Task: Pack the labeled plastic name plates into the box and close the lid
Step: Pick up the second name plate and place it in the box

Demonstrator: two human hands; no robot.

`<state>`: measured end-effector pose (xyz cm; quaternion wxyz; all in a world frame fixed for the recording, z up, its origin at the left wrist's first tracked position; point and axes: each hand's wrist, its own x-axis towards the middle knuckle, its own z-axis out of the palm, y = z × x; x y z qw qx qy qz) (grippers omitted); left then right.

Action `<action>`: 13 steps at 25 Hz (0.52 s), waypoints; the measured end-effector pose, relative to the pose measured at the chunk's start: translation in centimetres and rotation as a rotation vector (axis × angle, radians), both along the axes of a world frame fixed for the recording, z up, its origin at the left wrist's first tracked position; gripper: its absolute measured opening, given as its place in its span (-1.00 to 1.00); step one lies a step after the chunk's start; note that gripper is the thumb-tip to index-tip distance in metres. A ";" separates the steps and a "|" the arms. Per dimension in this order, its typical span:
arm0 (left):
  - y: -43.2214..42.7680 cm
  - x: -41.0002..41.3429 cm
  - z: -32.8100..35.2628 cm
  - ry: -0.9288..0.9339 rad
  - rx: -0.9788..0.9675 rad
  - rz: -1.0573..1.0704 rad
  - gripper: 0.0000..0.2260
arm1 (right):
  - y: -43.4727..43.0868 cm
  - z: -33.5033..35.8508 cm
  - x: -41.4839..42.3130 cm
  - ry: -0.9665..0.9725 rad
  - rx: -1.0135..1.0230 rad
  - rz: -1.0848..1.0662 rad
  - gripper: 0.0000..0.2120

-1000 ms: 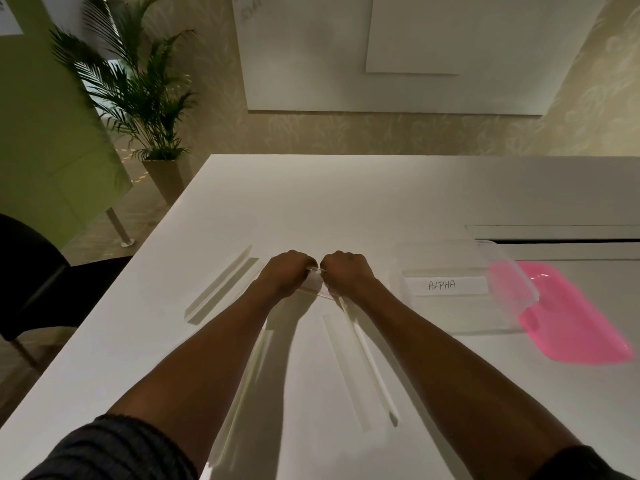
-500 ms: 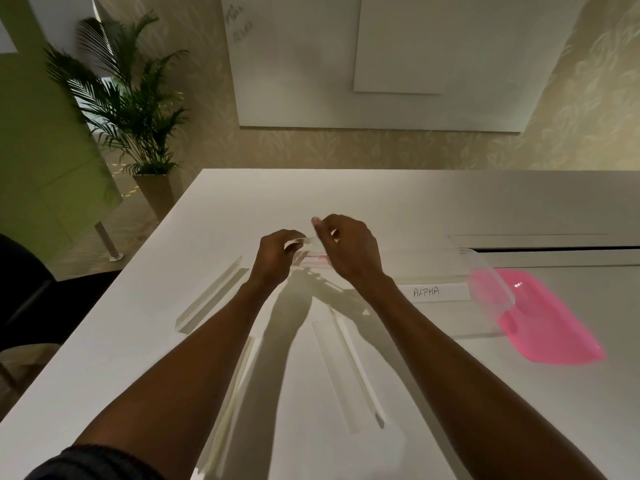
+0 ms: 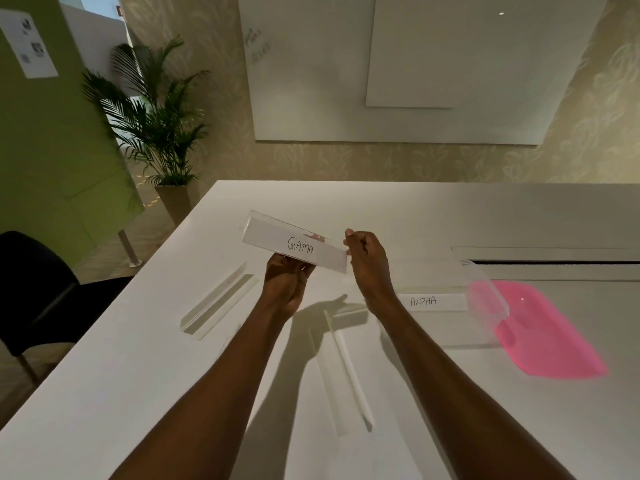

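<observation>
GAMA name plate [image 3: 294,245]: clear plastic with a white insert lettered "GAMA", held in the air above the far-left part of the table. The lettering faces the camera, and the left end sits higher in view than the right end.
Left hand [image 3: 282,285]: below the plate near its middle, with its fingers [image 3: 298,270] curled upward and close together, gripping the plate's lower edge. The thumb is hidden behind the plate.
Right hand [image 3: 369,259]: at the plate's right end, back of the hand toward the camera. Its fingers [image 3: 358,245] are bent and held together, pinching that end, and one fingertip stands above the top corner.
Box [image 3: 485,299]: clear and open-topped, on the table just right of the right wrist.
ALPHA name plate [image 3: 433,302]: lies inside the box along its near side, the lettering readable through the clear wall.
Pink lid [image 3: 550,334]: flat on the table at the box's right end. I cannot tell whether it touches the box or runs under it.
Left spare plate [image 3: 218,301]: lies on the table left of the left forearm, angled away from the camera, untouched.
Near spare plate [image 3: 346,372]: lies on the table between the two forearms, untouched.
Table [image 3: 450,216]: white.
Background: a potted plant [image 3: 152,116] and a dark chair [image 3: 34,289] stand to the left, off the table.
</observation>
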<state>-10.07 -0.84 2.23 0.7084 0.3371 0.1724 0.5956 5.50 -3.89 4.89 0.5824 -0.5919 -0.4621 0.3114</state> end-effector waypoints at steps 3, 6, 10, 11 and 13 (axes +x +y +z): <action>-1.3 1.5 1.2 -0.147 -0.098 -0.007 -0.29 | -1.0 -0.5 -0.6 0.099 0.056 0.087 -0.73; -3.0 3.3 1.7 -0.071 -0.208 0.109 -0.57 | -2.0 -0.6 -0.4 0.226 0.135 0.166 -0.73; -4.3 5.2 1.6 -0.100 -0.158 0.114 -0.74 | -3.7 -0.7 0.9 0.469 0.222 0.217 -0.74; -4.4 5.8 1.4 -0.074 -0.144 0.102 -0.72 | -4.2 -0.7 1.5 0.510 0.234 0.199 -0.75; -4.7 6.8 0.9 -0.020 -0.070 0.020 -0.66 | -5.1 -0.6 3.0 0.569 0.247 0.139 -0.76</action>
